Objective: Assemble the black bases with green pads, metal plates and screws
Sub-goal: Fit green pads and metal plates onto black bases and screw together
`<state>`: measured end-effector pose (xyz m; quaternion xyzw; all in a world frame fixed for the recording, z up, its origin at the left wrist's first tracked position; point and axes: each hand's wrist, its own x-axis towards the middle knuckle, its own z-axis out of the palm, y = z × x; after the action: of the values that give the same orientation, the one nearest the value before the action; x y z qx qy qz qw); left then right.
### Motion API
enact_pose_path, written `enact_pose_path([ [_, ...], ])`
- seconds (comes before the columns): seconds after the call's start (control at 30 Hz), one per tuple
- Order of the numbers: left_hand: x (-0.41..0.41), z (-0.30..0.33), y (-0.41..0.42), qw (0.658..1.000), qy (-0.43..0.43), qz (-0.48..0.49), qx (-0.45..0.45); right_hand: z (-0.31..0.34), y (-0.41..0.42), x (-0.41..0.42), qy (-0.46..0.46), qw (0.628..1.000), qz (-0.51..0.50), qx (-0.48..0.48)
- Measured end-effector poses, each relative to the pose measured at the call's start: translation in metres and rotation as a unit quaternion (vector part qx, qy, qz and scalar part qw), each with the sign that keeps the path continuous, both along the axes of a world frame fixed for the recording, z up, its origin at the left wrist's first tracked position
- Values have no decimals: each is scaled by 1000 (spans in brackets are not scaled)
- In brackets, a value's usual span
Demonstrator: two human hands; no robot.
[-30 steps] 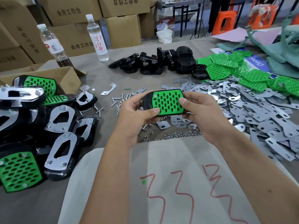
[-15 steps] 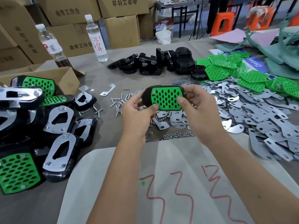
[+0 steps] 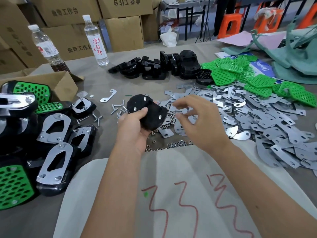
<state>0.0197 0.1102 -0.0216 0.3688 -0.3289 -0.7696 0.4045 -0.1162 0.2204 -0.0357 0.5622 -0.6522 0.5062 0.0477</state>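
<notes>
Head view: left hand [image 3: 135, 134] grips black base [image 3: 147, 114], screw ends up; right hand [image 3: 197, 122] hovers, fingers loosely spread, over metal plates [image 3: 257, 117]; cardboard box [image 3: 56, 85] contents hidden.

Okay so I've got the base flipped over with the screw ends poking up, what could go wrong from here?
1. Only the left hand grips the black base; tilting it could let the screws slide back out.
2. The metal plates lie overlapped, so the reaching right hand might lift two at once.
3. The small nuts sit loose near the table edge and could get knocked off.
</notes>
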Motion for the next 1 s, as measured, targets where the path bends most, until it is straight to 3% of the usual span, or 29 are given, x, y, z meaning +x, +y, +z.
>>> enact_pose_path([
  [0.13,13,0,-15,999,2,33,1,-4,3,-18,45,981,-115,150],
  [0.3,19,-2,-22,999,-13,50,-8,-7,4,-21,76,920,-240,299],
  [0.43,13,-3,-18,998,-41,41,-25,-7,0,-14,80,940,-186,274],
  [0.57,10,-4,-13,995,-78,24,-54,-14,-6,-6,129,927,-163,312],
  [0.73,2,-8,-3,990,-105,-22,-87,-17,-7,-11,103,931,-170,307],
  [0.87,-14,-10,15,984,-116,-67,-113,-9,-4,-14,9,967,-165,195],
  [1.0,-38,-13,43,974,-131,-126,-136,1,25,-44,8,950,-219,222],
])
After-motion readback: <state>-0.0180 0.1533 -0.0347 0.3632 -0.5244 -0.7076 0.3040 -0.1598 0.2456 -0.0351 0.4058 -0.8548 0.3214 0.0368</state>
